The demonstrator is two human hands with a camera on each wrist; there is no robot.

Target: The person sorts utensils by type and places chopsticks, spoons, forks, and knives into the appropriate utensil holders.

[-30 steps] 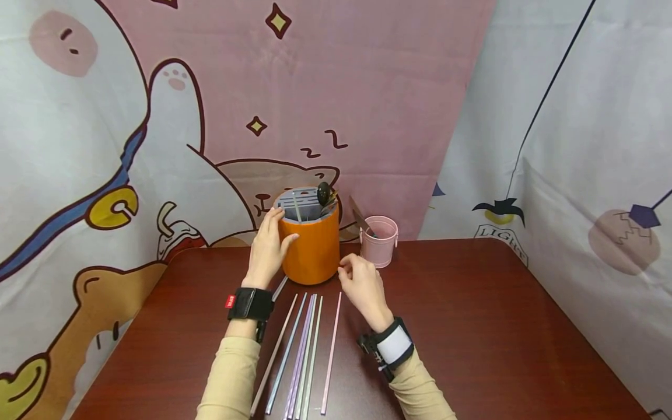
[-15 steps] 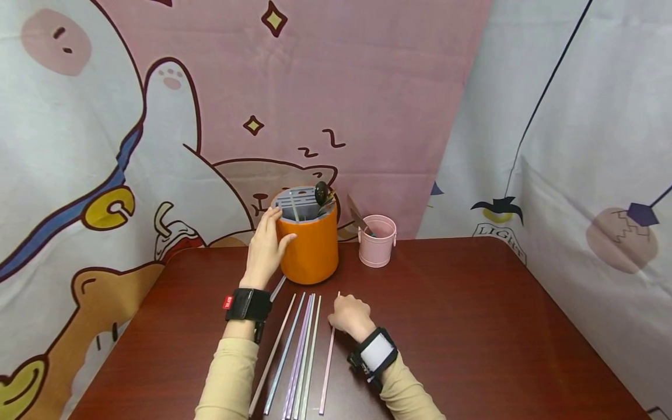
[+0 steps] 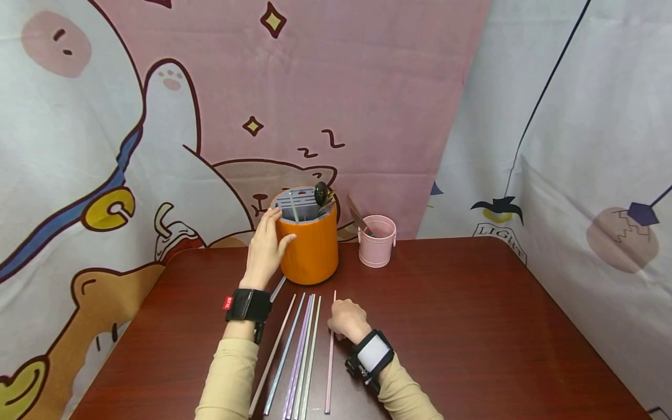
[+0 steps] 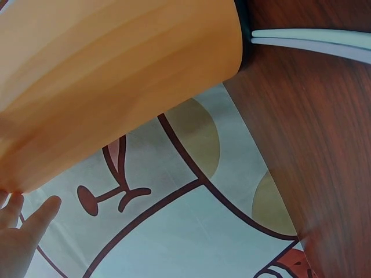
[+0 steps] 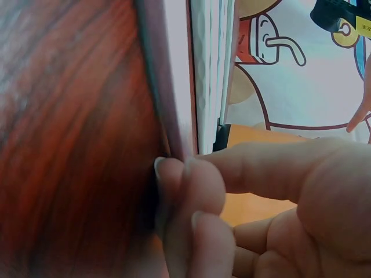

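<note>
My left hand point(image 3: 264, 251) rests against the left side of an orange cylindrical utensil holder point(image 3: 311, 251), fingers near its rim and thumb on its wall. In the left wrist view its fingertips touch the orange wall point(image 4: 116, 92). On the table my right hand point(image 3: 349, 319) pinches a pink chopstick point(image 3: 329, 373) near its far end. The right wrist view shows that chopstick point(image 5: 177, 69) between thumb and fingers. To its left lie several pastel chopsticks point(image 3: 300, 361), roughly side by side, including blue point(image 3: 284, 356), purple and pale green ones.
The holder has a grey slotted insert point(image 3: 296, 201) with a dark round-headed utensil point(image 3: 321, 193) sticking out. A small pink bucket point(image 3: 377, 248) stands right of it, a flat brown piece point(image 3: 357, 216) leaning out. Another stick point(image 3: 278, 289) lies partly behind the left wrist. A printed cloth point(image 3: 388, 87) hangs behind the table.
My right hand has come down from beside the holder to the pink chopstick and pinches it. The chopstick has shifted slightly, its near end to the right. The left hand stays on the holder.
</note>
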